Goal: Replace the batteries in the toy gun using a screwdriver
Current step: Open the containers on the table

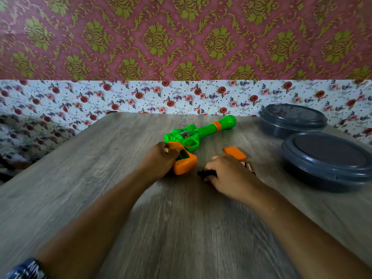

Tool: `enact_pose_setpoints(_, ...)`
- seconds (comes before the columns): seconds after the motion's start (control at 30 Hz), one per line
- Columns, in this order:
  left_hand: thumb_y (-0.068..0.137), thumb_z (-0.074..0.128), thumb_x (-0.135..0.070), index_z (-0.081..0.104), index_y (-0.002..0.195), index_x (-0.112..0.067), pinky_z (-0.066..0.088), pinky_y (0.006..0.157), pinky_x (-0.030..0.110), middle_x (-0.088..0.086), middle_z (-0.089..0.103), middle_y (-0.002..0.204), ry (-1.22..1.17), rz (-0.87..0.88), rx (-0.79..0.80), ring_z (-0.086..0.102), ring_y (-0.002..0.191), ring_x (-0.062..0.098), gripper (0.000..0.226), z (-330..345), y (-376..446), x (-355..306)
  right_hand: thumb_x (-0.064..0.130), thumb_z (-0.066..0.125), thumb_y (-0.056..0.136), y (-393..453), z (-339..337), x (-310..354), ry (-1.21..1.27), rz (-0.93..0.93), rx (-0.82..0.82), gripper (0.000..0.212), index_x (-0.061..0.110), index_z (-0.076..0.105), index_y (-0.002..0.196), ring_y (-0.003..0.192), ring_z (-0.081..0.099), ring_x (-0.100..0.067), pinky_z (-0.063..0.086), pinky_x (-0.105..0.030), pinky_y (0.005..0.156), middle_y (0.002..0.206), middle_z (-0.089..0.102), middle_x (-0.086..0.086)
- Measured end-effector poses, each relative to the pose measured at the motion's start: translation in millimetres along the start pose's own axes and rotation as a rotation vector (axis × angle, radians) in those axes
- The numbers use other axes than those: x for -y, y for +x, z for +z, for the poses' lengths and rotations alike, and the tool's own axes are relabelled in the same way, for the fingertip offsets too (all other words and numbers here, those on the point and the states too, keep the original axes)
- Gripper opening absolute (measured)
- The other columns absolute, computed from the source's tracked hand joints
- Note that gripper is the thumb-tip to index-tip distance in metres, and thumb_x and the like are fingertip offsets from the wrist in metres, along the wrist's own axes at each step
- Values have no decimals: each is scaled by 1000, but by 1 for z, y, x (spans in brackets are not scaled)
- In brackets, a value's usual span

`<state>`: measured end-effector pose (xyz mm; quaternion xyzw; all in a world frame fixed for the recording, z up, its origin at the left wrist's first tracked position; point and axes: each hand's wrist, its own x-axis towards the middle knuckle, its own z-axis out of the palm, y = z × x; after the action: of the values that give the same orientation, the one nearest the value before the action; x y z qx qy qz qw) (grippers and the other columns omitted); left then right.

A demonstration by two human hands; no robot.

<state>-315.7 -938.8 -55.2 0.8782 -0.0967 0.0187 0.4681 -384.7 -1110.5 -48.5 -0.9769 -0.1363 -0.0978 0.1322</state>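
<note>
While hands grip it—glossy plastic toy gun.

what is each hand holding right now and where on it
The left hand grips the toy gun at its orange handle. The right hand curls its fingers round a dark, partly hidden object, maybe the screwdriver; which part cannot be told.

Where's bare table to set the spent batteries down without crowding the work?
The widest bare patch is the table left of the left hand and toy gun; the near strip between the forearms is bare too. It is crowded to the right: the orange cover, the right hand and two grey containers.
</note>
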Motion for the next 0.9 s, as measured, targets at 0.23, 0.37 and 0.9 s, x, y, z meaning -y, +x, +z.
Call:
enact_pose_setpoints(0.23, 93, 51, -33, 54, 120, -13, 51, 83, 46, 10, 64, 101, 47, -11, -30, 62, 90, 28, 34, -2, 1, 2, 17, 65, 80, 1, -4, -6, 71, 39, 23, 15, 15, 69, 94, 94, 57, -22, 42, -30, 73, 98, 65, -8)
enact_pose_setpoints(0.37, 91, 53, -33, 50, 125, -12, 50, 81, 38, 2, 59, 102, 94, -32, -53, 58, 89, 20, 40, 0, 4, 6, 18, 67, 80, 1, -3, -8, 88, 54, -7, 16, 17, 68, 96, 91, 56, -19, 33, -23, 67, 97, 65, -5)
enact_pose_setpoints(0.9, 92, 52, -27, 45, 131, -15, 48, 69, 32, 12, 50, 125, 130, 31, -165, 59, 95, 27, 41, 0, 3, -3, 22, 72, 75, -4, -52, -36, 343, 233, -279, 7, 24, 68, 80, 71, 59, -8, 49, -26, 69, 74, 65, 8)
